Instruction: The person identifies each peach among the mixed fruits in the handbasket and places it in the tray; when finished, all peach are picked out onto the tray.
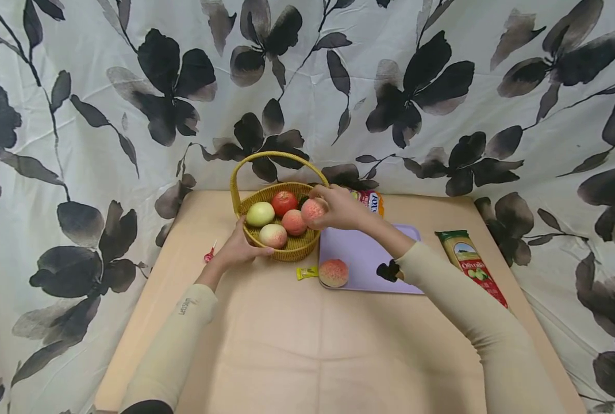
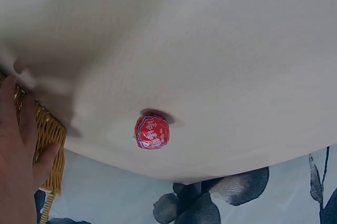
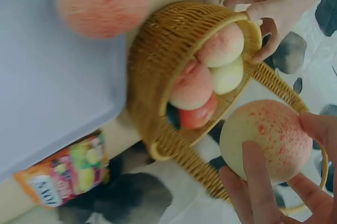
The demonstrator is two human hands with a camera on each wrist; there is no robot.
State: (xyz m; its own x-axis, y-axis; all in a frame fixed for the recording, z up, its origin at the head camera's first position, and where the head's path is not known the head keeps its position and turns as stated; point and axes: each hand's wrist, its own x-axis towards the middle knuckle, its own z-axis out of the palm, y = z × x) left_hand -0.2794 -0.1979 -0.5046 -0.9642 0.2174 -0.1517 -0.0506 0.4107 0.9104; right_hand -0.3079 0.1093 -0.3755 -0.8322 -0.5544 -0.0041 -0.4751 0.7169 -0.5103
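Observation:
A yellow wicker basket (image 1: 287, 247) with a hoop handle stands at the back of the tan table and holds several fruits. My left hand (image 1: 240, 248) grips its near-left rim (image 3: 251, 29), thumb along the front. My right hand (image 1: 338, 208) holds a pink-speckled peach (image 1: 314, 210) just over the basket's right edge, fingers curled round the peach (image 3: 266, 139). Another peach (image 1: 333, 272) lies on the near-left corner of a lilac tray (image 1: 369, 259). In the left wrist view only my fingers (image 2: 16, 145) and a bit of basket weave (image 2: 50, 140) show.
A red wrapped lollipop (image 2: 152, 132) lies on the table left of the basket. A small yellow packet (image 1: 306, 272) sits by the tray's corner. An orange snack bag (image 1: 371, 201) lies behind the tray, a green-red packet (image 1: 470, 264) to its right. Flowered cloth surrounds the table.

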